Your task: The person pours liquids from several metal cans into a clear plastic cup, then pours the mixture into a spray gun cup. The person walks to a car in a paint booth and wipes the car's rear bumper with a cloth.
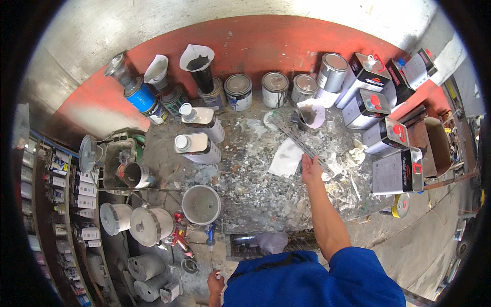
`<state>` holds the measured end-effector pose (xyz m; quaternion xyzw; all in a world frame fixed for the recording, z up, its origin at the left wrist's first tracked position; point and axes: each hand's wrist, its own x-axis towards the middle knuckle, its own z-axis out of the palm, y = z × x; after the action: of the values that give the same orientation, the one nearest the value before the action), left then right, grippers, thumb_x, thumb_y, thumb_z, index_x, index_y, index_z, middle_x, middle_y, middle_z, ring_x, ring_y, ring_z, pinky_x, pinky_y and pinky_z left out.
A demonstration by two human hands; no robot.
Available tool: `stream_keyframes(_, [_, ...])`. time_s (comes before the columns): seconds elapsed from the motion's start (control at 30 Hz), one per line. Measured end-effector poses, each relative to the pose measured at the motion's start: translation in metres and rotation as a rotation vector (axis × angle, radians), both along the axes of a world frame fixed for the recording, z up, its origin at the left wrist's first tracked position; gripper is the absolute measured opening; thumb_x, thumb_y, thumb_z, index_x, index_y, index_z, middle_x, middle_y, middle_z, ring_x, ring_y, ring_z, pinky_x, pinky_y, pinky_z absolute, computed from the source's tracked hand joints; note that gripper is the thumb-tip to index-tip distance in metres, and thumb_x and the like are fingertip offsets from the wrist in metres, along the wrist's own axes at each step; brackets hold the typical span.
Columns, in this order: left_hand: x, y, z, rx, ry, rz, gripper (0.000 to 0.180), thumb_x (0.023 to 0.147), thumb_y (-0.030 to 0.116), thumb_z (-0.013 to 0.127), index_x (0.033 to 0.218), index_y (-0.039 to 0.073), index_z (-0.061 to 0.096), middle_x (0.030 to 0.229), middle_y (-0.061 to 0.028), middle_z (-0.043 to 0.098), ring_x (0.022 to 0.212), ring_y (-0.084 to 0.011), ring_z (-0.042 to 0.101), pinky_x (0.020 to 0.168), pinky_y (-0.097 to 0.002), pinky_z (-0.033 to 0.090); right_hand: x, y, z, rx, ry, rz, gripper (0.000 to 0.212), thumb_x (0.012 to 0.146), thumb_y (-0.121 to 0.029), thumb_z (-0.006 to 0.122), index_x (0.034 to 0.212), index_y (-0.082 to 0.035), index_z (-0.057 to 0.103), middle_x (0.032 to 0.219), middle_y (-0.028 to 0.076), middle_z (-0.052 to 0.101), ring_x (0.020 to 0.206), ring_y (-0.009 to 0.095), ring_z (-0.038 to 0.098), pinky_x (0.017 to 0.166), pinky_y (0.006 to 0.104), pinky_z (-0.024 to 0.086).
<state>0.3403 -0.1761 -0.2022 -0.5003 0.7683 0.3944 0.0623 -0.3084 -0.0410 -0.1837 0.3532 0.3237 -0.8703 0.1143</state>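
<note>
My right hand (pixel 310 168) is closed round the near end of a long, flat, grey strip, like a mixing stick or ruler (pixel 294 135). The strip slants away to the left over the paint-splattered bench. Beneath it lies a white paper sheet (pixel 285 157), and its far end reaches a small pale round piece (pixel 271 119). Just right of the strip stands a dark cup with a white paper filter (pixel 312 113). Low down beside my body, my left hand (pixel 216 282) has curled fingers with a tiny pale thing at them, too small to name.
Paint cans (pixel 275 88) line the red back wall. Metal solvent tins (pixel 391 171) stand along the right, two white-topped tins (pixel 198 148) to the left. A grey bucket (pixel 201 204) sits at the front-left corner beside red spray guns (pixel 180 236). Crumpled paper (pixel 358 152) lies on the bench.
</note>
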Motion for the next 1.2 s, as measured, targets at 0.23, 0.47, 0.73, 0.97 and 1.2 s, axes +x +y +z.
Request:
stream_keyframes(0.23, [0.028, 0.004, 0.005, 0.048, 0.003, 0.106, 0.019, 0.082, 0.017, 0.074, 0.100, 0.009, 0.075, 0.092, -0.0111, 0.074, 0.085, -0.0257, 0.073, 0.078, -0.0370, 0.057, 0.029, 0.032, 0.035, 0.168, 0.117, 0.519, 0.033, 0.104, -0.033, 0.058, 0.102, 0.000, 0.065, 0.089, 0.010, 0.073, 0.075, 0.016, 0.069, 0.062, 0.0275, 0.056])
stream_keyframes(0.47, [-0.035, -0.228, 0.274, -0.942, 0.447, 0.698, 0.014, 0.099, 0.013, 0.065, 0.100, -0.001, 0.067, 0.087, -0.0056, 0.068, 0.075, -0.0098, 0.060, 0.065, -0.0263, 0.049, 0.034, 0.004, 0.111, 0.240, 0.296, 0.504, 0.020, 0.102, -0.022, 0.062, 0.110, -0.006, 0.067, 0.087, 0.004, 0.072, 0.068, 0.009, 0.065, 0.057, 0.0214, 0.052])
stream_keyframes(0.73, [-0.263, -0.386, 0.401, -1.003, 0.291, 0.153, 0.122, 0.064, 0.059, 0.087, 0.151, -0.008, 0.035, 0.144, -0.0317, 0.051, 0.136, -0.0430, 0.049, 0.116, -0.0458, 0.036, 0.102, -0.027, 0.159, 0.262, 0.450, 0.643, 0.019, 0.102, -0.016, 0.061, 0.117, -0.005, 0.064, 0.088, 0.006, 0.071, 0.066, 0.009, 0.065, 0.055, 0.0215, 0.052])
stream_keyframes(0.97, [-0.285, -0.428, 0.404, -0.872, 0.098, 0.243, 0.120, 0.063, 0.064, 0.085, 0.148, -0.008, 0.040, 0.141, -0.0288, 0.056, 0.129, -0.0383, 0.057, 0.108, -0.0431, 0.045, 0.123, 0.015, 0.179, 0.381, 0.491, 0.709, 0.020, 0.101, -0.015, 0.064, 0.116, -0.003, 0.066, 0.089, 0.006, 0.072, 0.068, 0.010, 0.064, 0.059, 0.0225, 0.051])
stream_keyframes(1.2, [-0.311, -0.187, 0.402, -0.531, 0.913, -0.270, 0.109, 0.058, 0.041, 0.097, 0.144, -0.001, 0.045, 0.137, -0.0185, 0.058, 0.127, -0.0297, 0.057, 0.107, -0.0422, 0.045, 0.173, -0.019, 0.271, -0.268, 0.501, 1.184, 0.065, 0.097, -0.035, 0.068, 0.148, -0.005, 0.043, 0.134, 0.019, 0.061, 0.112, 0.029, 0.066, 0.091, 0.0374, 0.056])
